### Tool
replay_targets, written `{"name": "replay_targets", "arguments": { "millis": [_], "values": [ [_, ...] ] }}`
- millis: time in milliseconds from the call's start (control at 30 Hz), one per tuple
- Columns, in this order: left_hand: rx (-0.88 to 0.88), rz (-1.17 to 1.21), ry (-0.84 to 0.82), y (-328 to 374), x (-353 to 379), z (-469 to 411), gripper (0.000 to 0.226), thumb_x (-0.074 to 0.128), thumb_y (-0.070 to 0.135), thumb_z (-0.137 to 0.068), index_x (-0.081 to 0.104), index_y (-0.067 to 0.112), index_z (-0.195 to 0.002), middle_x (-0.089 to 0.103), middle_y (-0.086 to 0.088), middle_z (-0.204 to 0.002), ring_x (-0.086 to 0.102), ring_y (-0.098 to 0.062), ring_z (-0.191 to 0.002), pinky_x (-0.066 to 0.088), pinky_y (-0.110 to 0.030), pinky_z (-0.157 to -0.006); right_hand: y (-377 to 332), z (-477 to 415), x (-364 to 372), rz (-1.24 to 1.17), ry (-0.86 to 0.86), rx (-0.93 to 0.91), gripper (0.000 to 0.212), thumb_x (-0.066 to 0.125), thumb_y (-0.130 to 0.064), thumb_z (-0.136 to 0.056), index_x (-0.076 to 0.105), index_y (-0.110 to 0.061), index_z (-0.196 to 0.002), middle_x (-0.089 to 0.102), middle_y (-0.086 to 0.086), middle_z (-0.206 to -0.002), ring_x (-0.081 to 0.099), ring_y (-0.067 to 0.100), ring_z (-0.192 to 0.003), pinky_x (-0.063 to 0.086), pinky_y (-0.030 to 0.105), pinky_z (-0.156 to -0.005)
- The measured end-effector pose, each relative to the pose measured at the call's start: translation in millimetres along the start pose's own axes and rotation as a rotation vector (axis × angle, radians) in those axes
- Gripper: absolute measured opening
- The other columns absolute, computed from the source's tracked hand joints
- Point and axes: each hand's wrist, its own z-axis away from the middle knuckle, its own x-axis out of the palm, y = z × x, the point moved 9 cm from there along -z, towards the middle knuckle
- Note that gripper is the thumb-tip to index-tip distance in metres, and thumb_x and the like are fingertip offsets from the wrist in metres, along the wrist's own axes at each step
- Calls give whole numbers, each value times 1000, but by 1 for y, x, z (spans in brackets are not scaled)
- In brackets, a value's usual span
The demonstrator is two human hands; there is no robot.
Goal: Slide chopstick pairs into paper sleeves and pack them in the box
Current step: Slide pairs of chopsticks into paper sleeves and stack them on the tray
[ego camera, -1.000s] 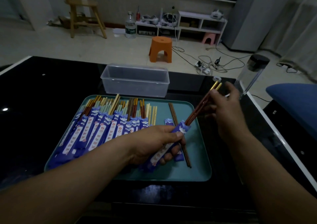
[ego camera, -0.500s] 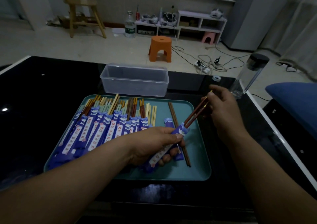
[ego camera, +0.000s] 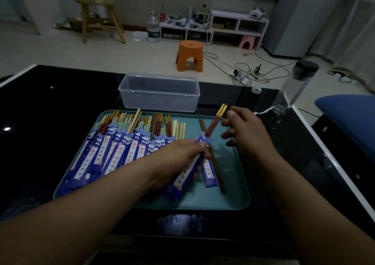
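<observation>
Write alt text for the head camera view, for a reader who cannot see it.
A person's left hand grips a blue paper sleeve over a teal tray; the right hand is at the gold ends of a red-brown chopstick pair partly inside it. Sleeved pairs fill the tray's left; a clear plastic box stands behind.

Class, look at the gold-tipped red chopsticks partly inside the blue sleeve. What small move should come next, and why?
Probably the right hand should push the red chopstick pair deeper into the blue sleeve. The left hand grips that sleeve, and the gold ends and some red shaft stick out of its mouth.
</observation>
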Motion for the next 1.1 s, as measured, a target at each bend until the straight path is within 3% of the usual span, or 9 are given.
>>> {"name": "replay_targets", "arguments": {
  "millis": [100, 200, 300, 433, 533, 767, 900, 967, 1100],
  "values": [
    [84, -277, 227, 22, -33, 7, 28, 49, 35, -108, 70, 18, -115, 66, 9, -98, 65, -3, -80, 45, -19, -64, 12, 1, 7, 130, -63, 111, 22, 50, -36, -108, 62, -19, -114, 71, 6, -104, 71, 21, -81, 57, 36, -66],
    [156, -538, 422, 31, -67, 9, 13, 52, 32, -107, 60, 23, -103, 64, -1, -97, 63, -16, -84, 46, -31, -65, 27, 7, 23, 418, -201, 136, 15, 60, -32, -103, 66, -19, -98, 72, 5, -94, 70, 19, -78, 62, 41, -73],
    [125, -759, 501, 21, -79, 9, 21, 59, 37, -103, 54, 23, -87, 61, -1, -82, 57, -16, -72, 43, -34, -61, 37, 11, 36, 775, -269, 92, 12, 68, -33, -94, 68, -23, -89, 71, -1, -87, 68, 16, -80, 61, 40, -79],
    [105, -1120, 560, 15, -81, 5, 37, 52, 47, -103, 58, 23, -76, 60, 4, -69, 58, -16, -64, 50, -33, -64, 39, 12, 40, 968, -244, 82, 17, 67, -38, -88, 64, -22, -86, 68, -1, -87, 65, 21, -81, 53, 34, -71],
    [103, -1218, 581, 15, -82, 0, 39, 49, 48, -103, 57, 24, -73, 57, 7, -67, 55, -14, -63, 42, -32, -60, 39, 13, 40, 1036, -237, 86, 17, 66, -38, -89, 60, -22, -90, 65, -1, -89, 62, 21, -79, 46, 32, -66],
    [121, -1315, 639, 24, -88, -2, 42, 47, 52, -105, 42, 29, -70, 47, 10, -67, 44, -11, -61, 32, -33, -60, 38, 13, 36, 1093, -226, 105, 22, 68, -41, -87, 60, -22, -94, 65, -1, -89, 64, 21, -80, 52, 34, -71],
    [324, -1224, 691, 43, -70, 6, 29, 46, 48, -105, 45, 32, -82, 48, 9, -69, 43, -4, -60, 37, -33, -65, 34, 14, 38, 1102, -217, 76, 19, 69, -32, -88, 55, -21, -92, 55, -4, -81, 54, 17, -70, 44, 32, -65],
    [381, -1253, 638, 46, -45, 2, 26, 46, 51, -104, 53, 31, -89, 57, 9, -80, 54, -10, -73, 44, -40, -83, 33, 13, 37, 1101, -220, 84, 21, 69, -30, -88, 50, -20, -92, 51, -4, -80, 49, 14, -65, 41, 31, -63],
    [218, -1542, 490, 21, -4, -23, 53, 41, 64, -99, 64, 21, -119, 65, -5, -119, 55, -29, -118, 28, -53, -106, 37, 14, 38, 1084, -256, 118, 30, 71, -38, -88, 47, -20, -88, 48, -3, -79, 52, 18, -71, 44, 32, -68]
  ]
}}
